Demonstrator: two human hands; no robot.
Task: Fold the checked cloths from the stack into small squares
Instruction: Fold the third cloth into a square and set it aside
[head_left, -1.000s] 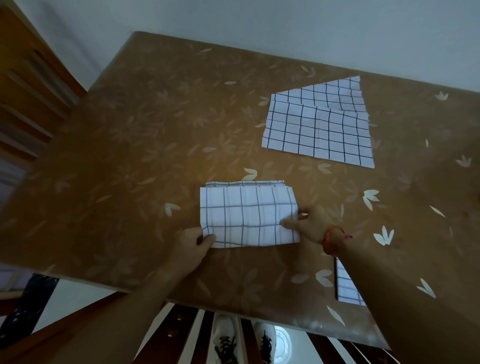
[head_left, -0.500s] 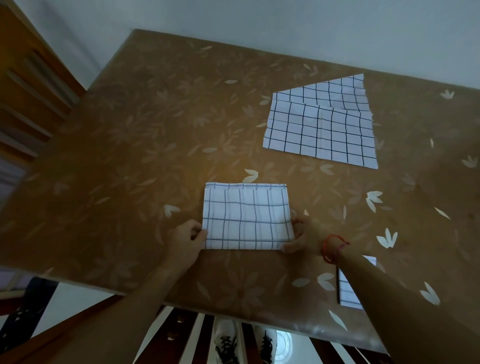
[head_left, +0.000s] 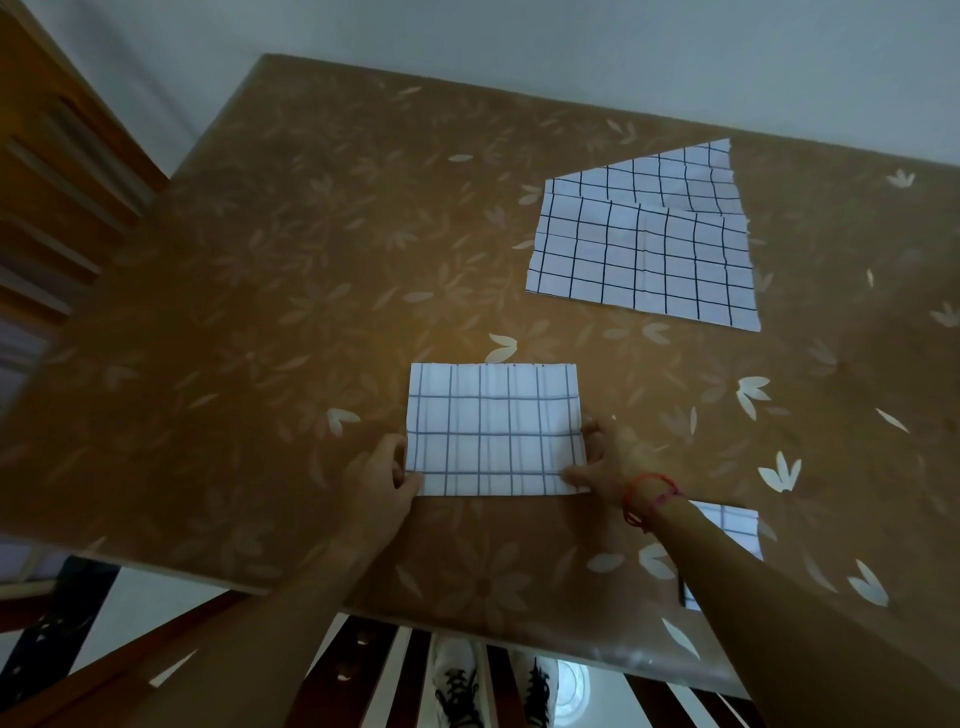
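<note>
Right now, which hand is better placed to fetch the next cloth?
Likely right: the right hand holds the folded white checked cloth at its edge nearer the stack of checked cloths; the left hand is farther.

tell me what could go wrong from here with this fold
1. The left hand and right hand hold the folded checked cloth only at its near corners. Its far edge shows layers slightly offset, so the next fold may come out uneven.
2. Another folded cloth lies by the near edge of the table, partly under the right forearm. Pulling that arm back could drag it off.
</note>
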